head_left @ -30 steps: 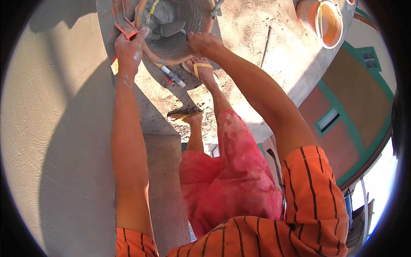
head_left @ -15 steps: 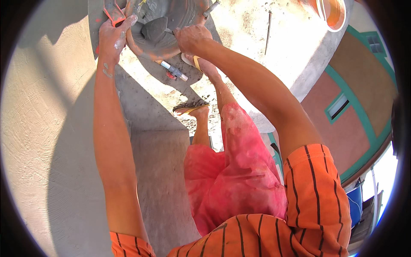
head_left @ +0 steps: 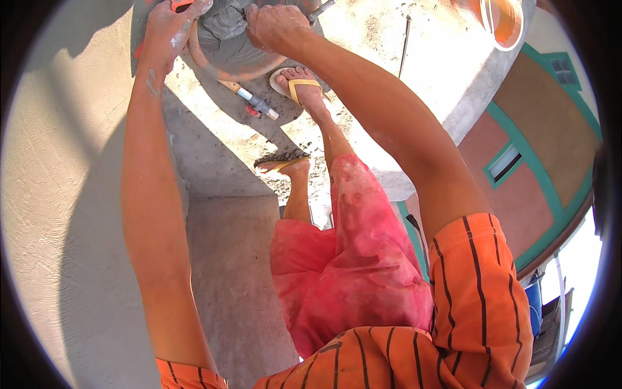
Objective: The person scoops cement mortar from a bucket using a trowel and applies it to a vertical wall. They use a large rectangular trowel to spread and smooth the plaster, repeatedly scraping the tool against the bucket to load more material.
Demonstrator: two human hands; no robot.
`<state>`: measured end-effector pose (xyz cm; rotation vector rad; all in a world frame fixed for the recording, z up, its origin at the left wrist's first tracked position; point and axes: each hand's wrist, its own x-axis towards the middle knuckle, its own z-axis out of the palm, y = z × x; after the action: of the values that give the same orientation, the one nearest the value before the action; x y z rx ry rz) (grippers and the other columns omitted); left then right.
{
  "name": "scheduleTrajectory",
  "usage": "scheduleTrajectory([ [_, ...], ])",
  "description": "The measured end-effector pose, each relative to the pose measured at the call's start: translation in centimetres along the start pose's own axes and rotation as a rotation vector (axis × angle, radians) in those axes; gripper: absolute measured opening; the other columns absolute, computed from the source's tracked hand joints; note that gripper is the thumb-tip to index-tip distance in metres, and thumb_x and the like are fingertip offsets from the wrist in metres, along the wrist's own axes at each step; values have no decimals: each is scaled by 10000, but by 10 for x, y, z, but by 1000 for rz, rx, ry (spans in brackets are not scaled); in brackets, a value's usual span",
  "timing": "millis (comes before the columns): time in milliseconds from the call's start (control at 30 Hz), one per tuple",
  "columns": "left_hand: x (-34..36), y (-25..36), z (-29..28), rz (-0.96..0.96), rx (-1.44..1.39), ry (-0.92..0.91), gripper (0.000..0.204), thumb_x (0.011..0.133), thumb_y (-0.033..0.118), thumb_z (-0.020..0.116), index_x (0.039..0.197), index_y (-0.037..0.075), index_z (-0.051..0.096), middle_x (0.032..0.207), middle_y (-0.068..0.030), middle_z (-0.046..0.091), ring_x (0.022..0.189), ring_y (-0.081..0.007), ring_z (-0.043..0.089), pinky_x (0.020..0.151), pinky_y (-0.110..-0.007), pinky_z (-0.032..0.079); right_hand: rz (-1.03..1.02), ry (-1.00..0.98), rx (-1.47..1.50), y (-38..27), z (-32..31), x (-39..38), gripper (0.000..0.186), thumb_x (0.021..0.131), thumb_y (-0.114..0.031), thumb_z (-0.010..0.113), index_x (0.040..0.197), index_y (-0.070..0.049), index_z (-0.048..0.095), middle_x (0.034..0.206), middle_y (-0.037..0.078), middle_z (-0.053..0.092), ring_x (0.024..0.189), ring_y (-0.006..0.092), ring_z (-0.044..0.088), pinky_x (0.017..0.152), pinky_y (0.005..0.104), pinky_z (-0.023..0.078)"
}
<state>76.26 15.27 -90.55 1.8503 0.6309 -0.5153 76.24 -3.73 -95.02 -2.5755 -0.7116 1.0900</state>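
At the upper left my left hand point(head_left: 167, 31) is closed round the orange handle point(head_left: 181, 4) of a plastering float, whose mortar-smeared plate mostly lies beyond the top edge. My right hand point(head_left: 277, 27) grips a trowel over a round tub point(head_left: 223, 72) of wet grey mortar point(head_left: 228, 24). The trowel's blade cannot be made out apart from the mortar now. Grey smears mark my left hand and wrist.
A plastered wall point(head_left: 39, 214) rises along the left. Near my sandalled feet lies a pipe piece with a valve point(head_left: 258, 104). A thin rod point(head_left: 405, 48) lies on the sandy ground, and an orange bucket point(head_left: 504, 24) stands at the upper right.
Both hands have moved farther away and slightly left. The trowel blade, plain to see before, is now lost among the mortar. Less of the float's handle shows.
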Motion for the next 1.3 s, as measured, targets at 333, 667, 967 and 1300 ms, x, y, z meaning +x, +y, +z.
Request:
scheduleTrajectory([
  [333,7,-18,-9,-77,-56,-16,386,797,255,703,1061,-8,601,864,-54,605,730,-135,571,653,-284,479,65,-281,-152,21,3,-9,316,820,-175,555,1095,-20,581,1056,133,663,977,280,646,818,391,498],
  [667,-30,46,18,70,263,132,269,830,201,631,974,-26,633,818,-95,652,769,-177,606,720,-328,461,199,-321,-59,33,36,-14,378,835,-256,549,1123,-13,571,1018,171,660,988,292,635,834,411,501],
  [967,-14,33,20,98,155,23,236,814,183,642,867,-46,633,758,-97,630,715,-175,585,674,-325,448,175,0,74,46,36,14,419,872,-364,520,1048,15,554,949,189,668,919,337,648,784,447,509],
  [1300,-12,42,41,149,165,-49,267,760,191,686,863,-47,625,761,-153,634,721,-236,614,672,-361,463,185,191,-224,74,-4,4,266,839,-184,478,846,-13,682,864,182,680,815,293,680,672,396,545],
])
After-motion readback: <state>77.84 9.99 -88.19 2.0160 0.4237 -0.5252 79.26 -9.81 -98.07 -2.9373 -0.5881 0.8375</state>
